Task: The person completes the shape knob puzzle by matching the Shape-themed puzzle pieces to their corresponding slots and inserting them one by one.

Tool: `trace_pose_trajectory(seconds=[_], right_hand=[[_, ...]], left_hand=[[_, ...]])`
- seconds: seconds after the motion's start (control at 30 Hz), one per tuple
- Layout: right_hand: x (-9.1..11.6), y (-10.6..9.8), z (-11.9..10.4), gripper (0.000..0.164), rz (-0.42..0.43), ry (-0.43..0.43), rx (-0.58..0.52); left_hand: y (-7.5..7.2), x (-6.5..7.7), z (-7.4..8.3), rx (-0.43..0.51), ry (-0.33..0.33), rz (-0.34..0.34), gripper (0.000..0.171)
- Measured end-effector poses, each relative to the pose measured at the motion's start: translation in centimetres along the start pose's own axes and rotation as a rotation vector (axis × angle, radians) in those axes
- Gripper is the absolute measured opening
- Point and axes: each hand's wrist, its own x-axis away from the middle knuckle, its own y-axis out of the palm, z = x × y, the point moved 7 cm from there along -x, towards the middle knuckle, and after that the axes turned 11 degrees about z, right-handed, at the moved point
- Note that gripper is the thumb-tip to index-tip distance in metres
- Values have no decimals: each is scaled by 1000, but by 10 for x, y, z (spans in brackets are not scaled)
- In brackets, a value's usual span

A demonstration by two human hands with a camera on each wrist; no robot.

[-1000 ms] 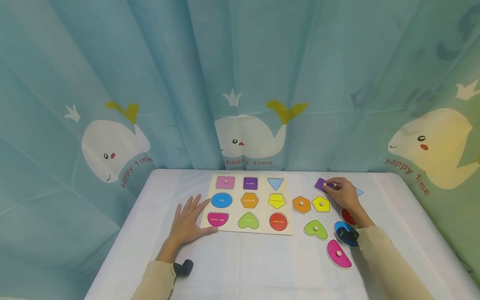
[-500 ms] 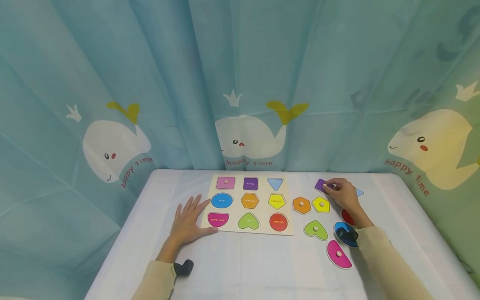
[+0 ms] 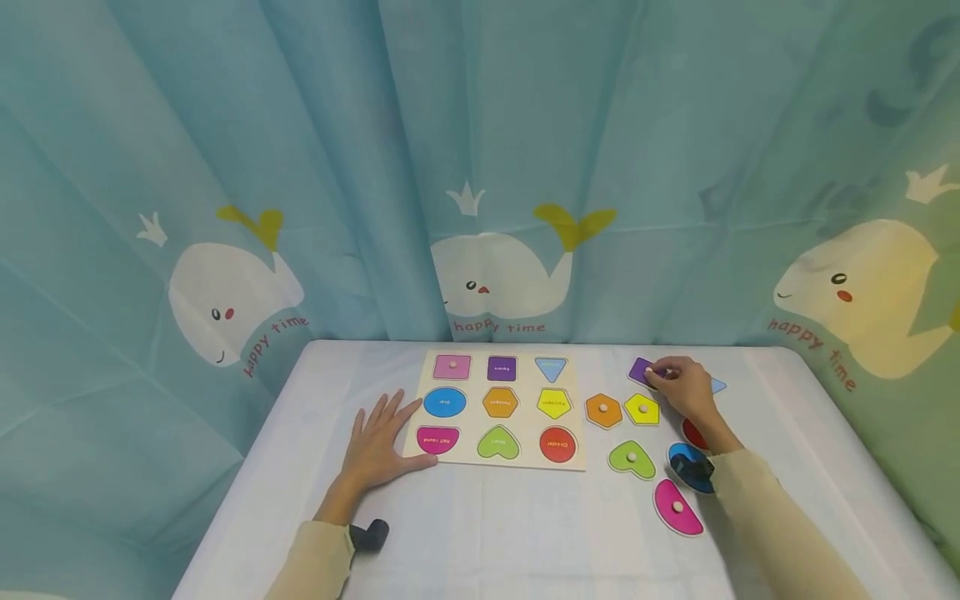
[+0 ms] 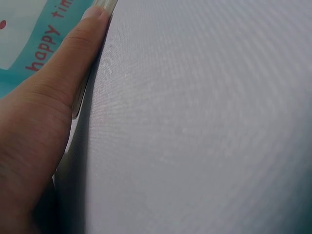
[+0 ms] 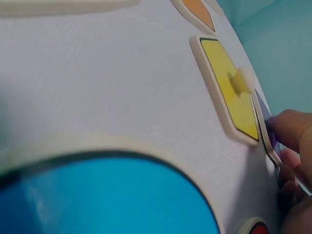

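A cream shape puzzle board (image 3: 528, 427) lies at the table's far middle, its pink rectangle piece (image 3: 442, 372) seated in the corner. My left hand (image 3: 375, 446) rests spread at the board's left edge; in the left wrist view its thumb (image 4: 73, 53) touches the board's side. Over on the right, my right hand (image 3: 687, 390) pinches the knob of the purple square puzzle piece (image 3: 640, 368), which is on the table. The yellow pentagon piece (image 5: 226, 83) is close by the right hand in the right wrist view.
Right of the board lie an orange hexagon piece (image 3: 603, 419), a green heart (image 3: 626, 465), a magenta half round (image 3: 673, 518), a blue oval (image 3: 678, 454), a red piece (image 3: 694, 434) and a light-blue triangle (image 3: 718, 385). A whale-print curtain (image 3: 510, 167) hangs behind the table.
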Motion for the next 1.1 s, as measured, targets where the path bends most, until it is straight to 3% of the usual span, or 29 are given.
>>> trace_pose_trajectory(seconds=[0.27,0.63,0.83,1.1], right_hand=[[-4,-1,-13,25,-8,-13,-28],[-6,9,-60,25,-38,-41,-105],[-8,24,-92,20,-59,-105,-145],[-3,55,-123,18,-94,-122,-225]], left_hand=[[4,-2,-1,12,3,-6,104],[-2,-1,1,23,19,34,103],[-4,1,1,17,17,40,103],[-1,0,1,1,-7,-21,103]])
